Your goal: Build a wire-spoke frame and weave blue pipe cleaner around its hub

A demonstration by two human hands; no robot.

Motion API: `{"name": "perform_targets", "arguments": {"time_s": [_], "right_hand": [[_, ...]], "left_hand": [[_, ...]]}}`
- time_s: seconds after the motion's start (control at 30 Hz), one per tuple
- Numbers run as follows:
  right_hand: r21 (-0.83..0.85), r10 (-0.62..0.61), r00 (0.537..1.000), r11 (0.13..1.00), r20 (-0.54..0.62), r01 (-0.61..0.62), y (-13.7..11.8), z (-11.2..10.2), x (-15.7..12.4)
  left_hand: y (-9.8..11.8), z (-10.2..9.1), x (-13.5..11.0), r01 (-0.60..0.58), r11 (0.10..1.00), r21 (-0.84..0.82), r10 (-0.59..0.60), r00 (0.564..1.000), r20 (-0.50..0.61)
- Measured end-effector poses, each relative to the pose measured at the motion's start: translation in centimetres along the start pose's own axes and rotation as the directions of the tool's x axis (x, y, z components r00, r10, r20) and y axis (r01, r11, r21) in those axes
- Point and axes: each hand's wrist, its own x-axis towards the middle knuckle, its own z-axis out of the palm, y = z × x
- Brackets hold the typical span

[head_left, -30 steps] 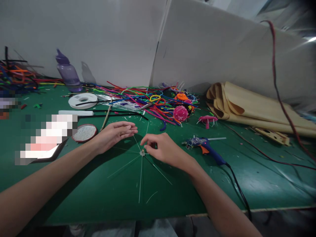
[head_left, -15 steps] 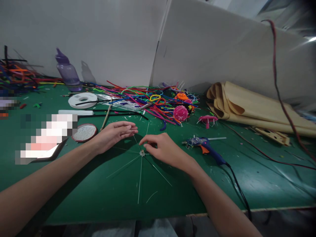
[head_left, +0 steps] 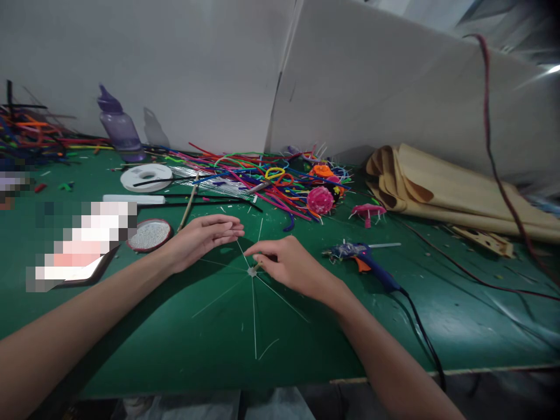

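A wheel of thin clear rods (head_left: 255, 318) lies on the green table, its spokes spreading from a small whitish hub (head_left: 251, 272). My left hand (head_left: 205, 239) is left of the hub, fingers long and together, thumb lying against them. One spoke's outer end meets its fingertips and appears pinched there. Over the hub's right side, my right hand (head_left: 291, 262) is curled, with the index fingertip at that same spoke. Under its thumb a short tan stick (head_left: 258, 265) leans from the hub, seemingly gripped; the lower fingers are hidden.
A blue glue gun (head_left: 356, 252) lies to the right, its cord running off the front edge. Left are a dish of white beads (head_left: 150, 234), a thin wooden stick (head_left: 188, 207) and a white spool (head_left: 146, 177). Colourful pipe cleaners (head_left: 245, 175) and brown paper (head_left: 446, 186) line the back.
The spokes have turned slightly: the near one has swung right and the lower-right one up. The tan stick now tilts toward my right thumb. My left hand has barely moved.
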Motion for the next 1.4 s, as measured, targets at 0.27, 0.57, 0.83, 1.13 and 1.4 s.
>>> {"name": "perform_targets", "arguments": {"time_s": [0.27,0.57,0.83,1.13,1.4], "right_hand": [[-0.041,-0.017,1.0,0.999,0.005,0.017,0.08,0.04,0.01],[-0.085,-0.007,1.0,0.996,0.019,0.009,0.18,0.1,0.09],[-0.105,0.037,0.999,0.994,0.04,-0.033,-0.16,0.01,0.04],[-0.023,0.051,0.995,0.999,0.083,-0.049,-0.17,0.05,-0.12],[-0.019,0.058,0.997,0.998,0.059,-0.057,-0.13,-0.1,-0.1]], "left_hand": [[-0.06,-0.1,0.05,0.002,1.0,-0.003,-0.002,1.0,0.006],[-0.04,-0.1,0.1,0.005,1.0,-0.005,-0.005,1.0,0.003],[0.12,0.07,-0.01,0.003,1.0,-0.029,-0.002,1.0,0.002],[0.18,0.08,-0.07,0.006,0.999,-0.033,-0.005,1.0,0.002],[0.04,0.06,-0.09,-0.001,1.0,-0.026,0.001,1.0,0.011]]}}
